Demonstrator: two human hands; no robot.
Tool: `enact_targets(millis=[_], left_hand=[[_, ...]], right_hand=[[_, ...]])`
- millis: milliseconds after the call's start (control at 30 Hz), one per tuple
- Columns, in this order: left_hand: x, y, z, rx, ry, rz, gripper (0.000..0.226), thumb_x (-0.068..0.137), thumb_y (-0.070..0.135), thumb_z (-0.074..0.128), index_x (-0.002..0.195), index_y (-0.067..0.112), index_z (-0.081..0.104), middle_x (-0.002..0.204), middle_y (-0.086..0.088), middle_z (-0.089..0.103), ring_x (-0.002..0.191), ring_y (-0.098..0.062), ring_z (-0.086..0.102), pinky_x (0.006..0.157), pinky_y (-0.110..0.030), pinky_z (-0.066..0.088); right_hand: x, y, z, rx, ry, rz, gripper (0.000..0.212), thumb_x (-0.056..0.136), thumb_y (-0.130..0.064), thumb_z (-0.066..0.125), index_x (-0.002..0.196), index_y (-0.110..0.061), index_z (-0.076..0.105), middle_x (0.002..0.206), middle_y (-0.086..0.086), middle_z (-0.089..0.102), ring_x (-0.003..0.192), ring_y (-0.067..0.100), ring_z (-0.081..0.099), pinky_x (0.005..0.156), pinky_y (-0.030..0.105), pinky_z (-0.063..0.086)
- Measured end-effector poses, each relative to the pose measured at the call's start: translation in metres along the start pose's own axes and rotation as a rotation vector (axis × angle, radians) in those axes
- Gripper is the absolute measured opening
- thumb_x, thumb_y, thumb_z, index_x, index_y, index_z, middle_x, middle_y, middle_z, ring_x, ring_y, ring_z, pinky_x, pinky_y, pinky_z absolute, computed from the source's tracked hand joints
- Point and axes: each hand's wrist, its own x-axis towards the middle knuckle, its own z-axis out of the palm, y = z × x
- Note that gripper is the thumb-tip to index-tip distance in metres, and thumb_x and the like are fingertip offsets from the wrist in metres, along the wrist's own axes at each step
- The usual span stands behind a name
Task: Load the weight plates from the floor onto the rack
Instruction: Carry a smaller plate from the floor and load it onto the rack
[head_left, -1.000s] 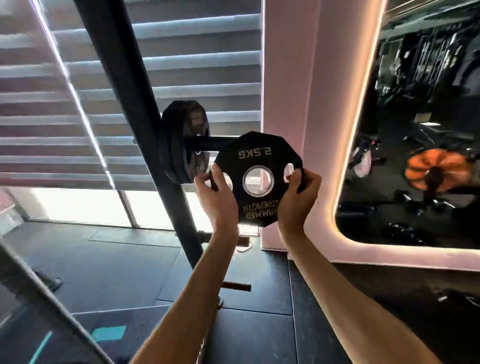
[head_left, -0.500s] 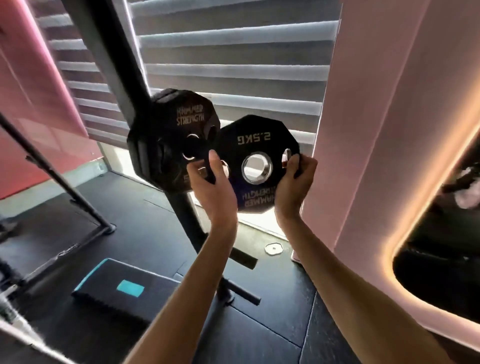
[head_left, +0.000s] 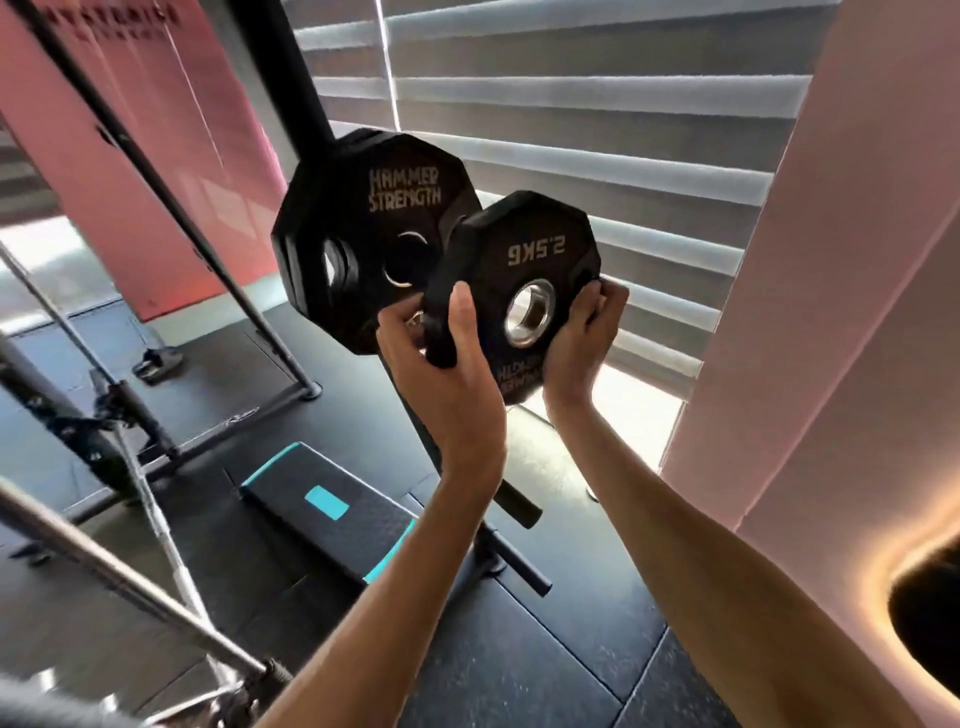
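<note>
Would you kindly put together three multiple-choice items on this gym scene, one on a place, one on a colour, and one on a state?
1. Where is the 2.5KG plate?
A. Lying on the floor
B. Held in the air, right of the plates on the rack
C. On the step platform

2. What colour is the patch on the step platform?
A. Teal
B. Orange
C. White

3. How does the held plate's lettering read?
A. Upright
B. Hidden
C. Upside down

Answers:
1 B: the left hand and the right hand grip its edges beside the racked plates.
2 A: a teal rectangle shows on the black top.
3 C: "2.5KG" appears inverted.
</note>
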Motion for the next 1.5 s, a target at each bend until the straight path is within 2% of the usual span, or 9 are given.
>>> enact_targets(millis=[267, 500, 700, 833, 1000, 1167, 1267, 1367, 1500], left_hand=[[-0.002, 0.011, 0.007, 0.026, 0.017, 0.044, 0.017, 0.091, 0.044, 0.064, 0.097, 0.034, 0.053, 0.097, -0.009, 0.061, 0.089, -0.026, 0.064, 0.076, -0.041, 0.06], [-0.005, 0.006, 0.006, 0.05, 0.066, 0.079, 0.025, 0.093, 0.036, 0.064, 0.099, 0.013, 0.058, 0.09, -0.016, 0.059, 0.08, -0.021, 0.057, 0.071, -0.021, 0.049], [0.021, -0.008, 0.0, -0.006, 0.119, 0.049, 0.016, 0.097, 0.028, 0.061, 0.094, 0.014, 0.055, 0.072, 0.01, 0.052, 0.067, -0.003, 0.05, 0.067, -0.017, 0.046], [0.039, -0.019, -0.002, -0.006, 0.104, 0.066, 0.019, 0.097, 0.029, 0.061, 0.095, 0.011, 0.055, 0.071, 0.011, 0.053, 0.065, -0.003, 0.052, 0.066, -0.022, 0.049], [0.071, -0.035, -0.004, 0.019, 0.168, 0.022, 0.038, 0.092, 0.037, 0.066, 0.107, 0.003, 0.055, 0.08, 0.004, 0.058, 0.071, -0.009, 0.058, 0.076, -0.037, 0.057], [0.085, -0.047, -0.007, 0.067, 0.203, 0.025, 0.038, 0.089, 0.046, 0.066, 0.101, 0.011, 0.056, 0.084, -0.008, 0.061, 0.074, -0.018, 0.06, 0.077, -0.046, 0.056], [0.094, -0.05, -0.006, 0.086, 0.205, 0.007, 0.044, 0.084, 0.058, 0.065, 0.1, 0.018, 0.056, 0.097, -0.013, 0.066, 0.089, -0.028, 0.065, 0.079, -0.047, 0.057], [0.094, -0.053, -0.009, 0.109, 0.229, 0.019, 0.043, 0.085, 0.055, 0.064, 0.101, 0.016, 0.056, 0.097, -0.006, 0.063, 0.094, -0.027, 0.061, 0.082, -0.036, 0.055], [0.082, -0.078, -0.043, 0.196, 0.232, 0.048, 0.024, 0.096, 0.038, 0.057, 0.096, 0.014, 0.052, 0.089, -0.003, 0.064, 0.077, -0.008, 0.059, 0.072, -0.015, 0.047]], right_hand=[[0.014, 0.006, 0.014, 0.05, -0.088, 0.053, 0.015, 0.108, -0.016, 0.033, 0.109, -0.006, 0.043, 0.086, -0.006, 0.052, 0.065, -0.016, 0.052, 0.061, 0.005, 0.043], [0.01, 0.011, 0.012, 0.053, -0.168, 0.064, 0.025, 0.109, -0.025, 0.03, 0.115, -0.004, 0.041, 0.091, -0.004, 0.057, 0.073, -0.009, 0.058, 0.062, 0.01, 0.049], [0.006, 0.016, 0.024, 0.02, -0.216, -0.028, 0.014, 0.107, -0.03, 0.032, 0.111, -0.018, 0.037, 0.098, -0.005, 0.057, 0.088, 0.008, 0.063, 0.075, 0.03, 0.059], [0.009, 0.023, 0.043, 0.017, -0.259, -0.019, 0.013, 0.107, -0.034, 0.03, 0.112, -0.023, 0.035, 0.101, -0.01, 0.056, 0.094, 0.011, 0.062, 0.081, 0.043, 0.061], [0.012, 0.028, 0.06, 0.083, -0.363, -0.034, 0.034, 0.101, -0.045, 0.031, 0.111, -0.012, 0.034, 0.099, 0.003, 0.056, 0.087, 0.012, 0.059, 0.077, 0.041, 0.058], [0.021, 0.029, 0.068, 0.049, -0.395, -0.15, 0.011, 0.104, -0.028, 0.038, 0.094, -0.023, 0.035, 0.082, 0.006, 0.052, 0.073, 0.009, 0.053, 0.06, 0.029, 0.047], [0.026, 0.033, 0.071, -0.009, -0.402, -0.156, 0.013, 0.105, -0.023, 0.038, 0.093, -0.027, 0.038, 0.082, 0.017, 0.059, 0.075, 0.021, 0.059, 0.061, 0.041, 0.052], [0.014, 0.04, 0.067, -0.029, -0.388, -0.043, 0.019, 0.102, -0.037, 0.042, 0.107, -0.018, 0.043, 0.09, 0.006, 0.063, 0.084, 0.017, 0.064, 0.07, 0.046, 0.057], [-0.035, 0.067, 0.065, -0.052, -0.406, 0.398, 0.04, 0.104, -0.043, 0.033, 0.12, -0.008, 0.042, 0.098, 0.007, 0.062, 0.082, 0.02, 0.066, 0.069, 0.04, 0.059]])
